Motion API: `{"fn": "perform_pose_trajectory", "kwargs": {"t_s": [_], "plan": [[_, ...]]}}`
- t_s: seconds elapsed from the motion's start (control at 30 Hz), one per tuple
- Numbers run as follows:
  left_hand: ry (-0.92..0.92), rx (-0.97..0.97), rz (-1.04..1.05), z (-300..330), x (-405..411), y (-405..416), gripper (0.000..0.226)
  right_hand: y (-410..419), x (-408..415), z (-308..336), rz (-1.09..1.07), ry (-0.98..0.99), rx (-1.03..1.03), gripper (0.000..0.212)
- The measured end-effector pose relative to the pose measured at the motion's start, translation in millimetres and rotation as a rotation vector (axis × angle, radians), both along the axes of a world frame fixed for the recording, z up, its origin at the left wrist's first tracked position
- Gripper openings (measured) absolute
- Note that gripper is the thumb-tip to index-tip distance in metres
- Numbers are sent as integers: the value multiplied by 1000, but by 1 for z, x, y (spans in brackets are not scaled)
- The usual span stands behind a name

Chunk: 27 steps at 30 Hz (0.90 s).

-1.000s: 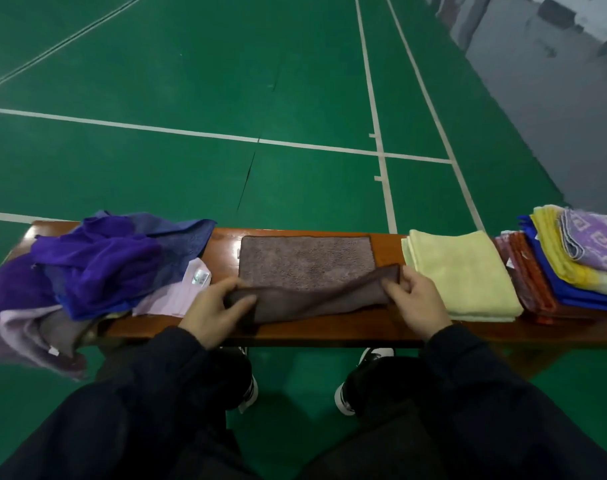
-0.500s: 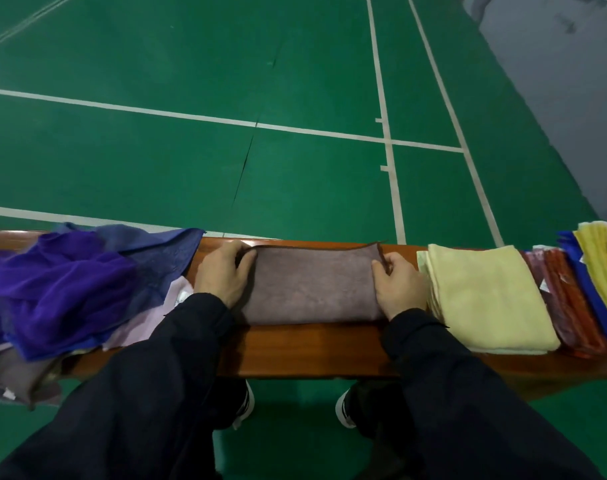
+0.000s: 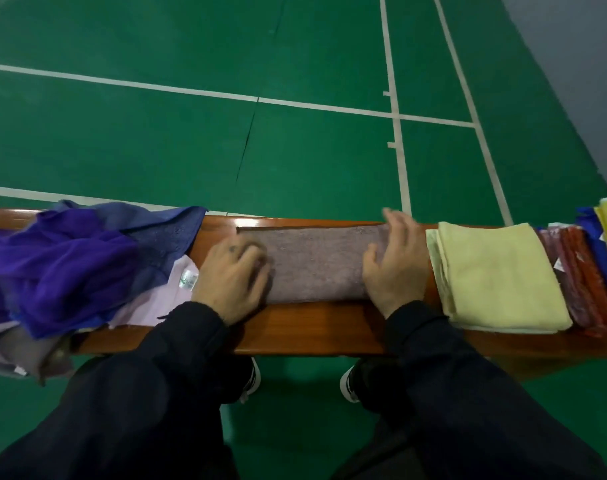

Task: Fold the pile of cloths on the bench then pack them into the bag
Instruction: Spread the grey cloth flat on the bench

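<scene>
Head view: brown cloth (image 3: 315,265) at bench (image 3: 329,327) centre, now folded in half.
Hands: left hand (image 3: 231,271) at 9 o'clock, right hand (image 3: 395,268) at 3 o'clock, fingers flat, smoothing.
Next: likely second fold.

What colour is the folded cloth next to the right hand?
Pale yellow folded cloth, clearest in the head view.
</scene>
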<state>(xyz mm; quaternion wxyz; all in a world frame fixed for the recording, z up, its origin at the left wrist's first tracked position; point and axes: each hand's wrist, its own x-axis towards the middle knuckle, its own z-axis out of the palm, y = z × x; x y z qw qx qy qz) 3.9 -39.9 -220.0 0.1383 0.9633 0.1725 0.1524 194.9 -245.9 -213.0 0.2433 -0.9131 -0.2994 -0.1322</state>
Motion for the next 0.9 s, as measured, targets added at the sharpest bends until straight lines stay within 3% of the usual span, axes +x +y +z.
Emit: {"fn": "perform_pose_trajectory", "kwargs": {"t_s": [0.13, 0.23, 0.37, 0.47, 0.53, 0.6, 0.73, 0.8, 0.9], "plan": [[196, 26, -82, -7, -26, -19, 46, 9, -62, -9, 463, 201, -187, 58], [195, 85, -114, -7, -47, -34, 57, 0, -78, -27, 561, 196, -307, 52], [206, 208, -383, -9, -74, -55, 68, -24, -66, -30, 686, 239, -198, 38], [211, 258, -377, -17, -75, -56, 67, -34, -68, -18, 670, 93, -217, 34], [175, 245, -296, -19, -75, -57, 57, -39, -81, -9, 705, 14, -229, 42], [141, 279, -299, -19, -73, -63, 45, -45, -95, -5, 799, 73, -223, 52], [63, 202, -308, -9, -63, -87, 31, -51, -116, -8, 752, 32, -475, 100], [16, 96, -314, -6, -56, -104, 27, -55, -123, -14, 660, 13, -518, 90], [21, 11, -372, 0, -54, -121, 28, -65, -120, -10, 618, 151, -284, 40]]}}
